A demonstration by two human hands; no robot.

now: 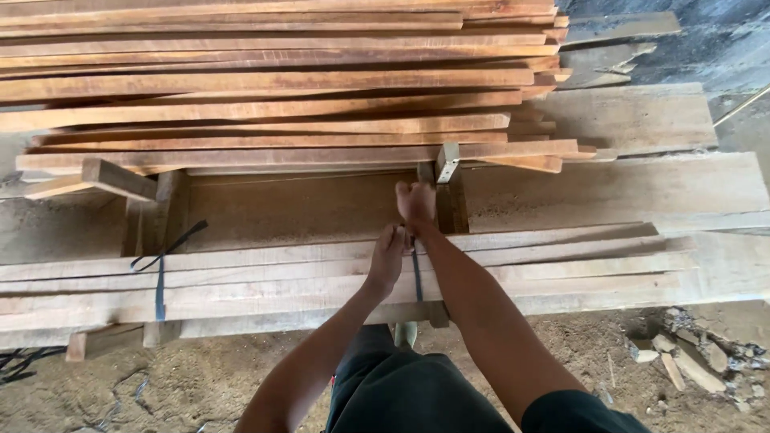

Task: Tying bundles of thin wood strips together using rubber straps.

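**Timber bundle strapped at the bench**

Pale sawn wooden planks (337, 277) lie bundled across the near bench; left hand (387, 258) presses them, fingers curled beside the dark plastic strap (417, 277); right hand (416, 202) grips its far end; left strap (160, 285) already tied.

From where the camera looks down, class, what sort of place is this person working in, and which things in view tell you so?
Probably a timber yard or sawmill shed. A big stack of rough-sawn planks fills the back, a nearer bundle of boards is bound with dark strap, and the ground is sawdust and dirt.
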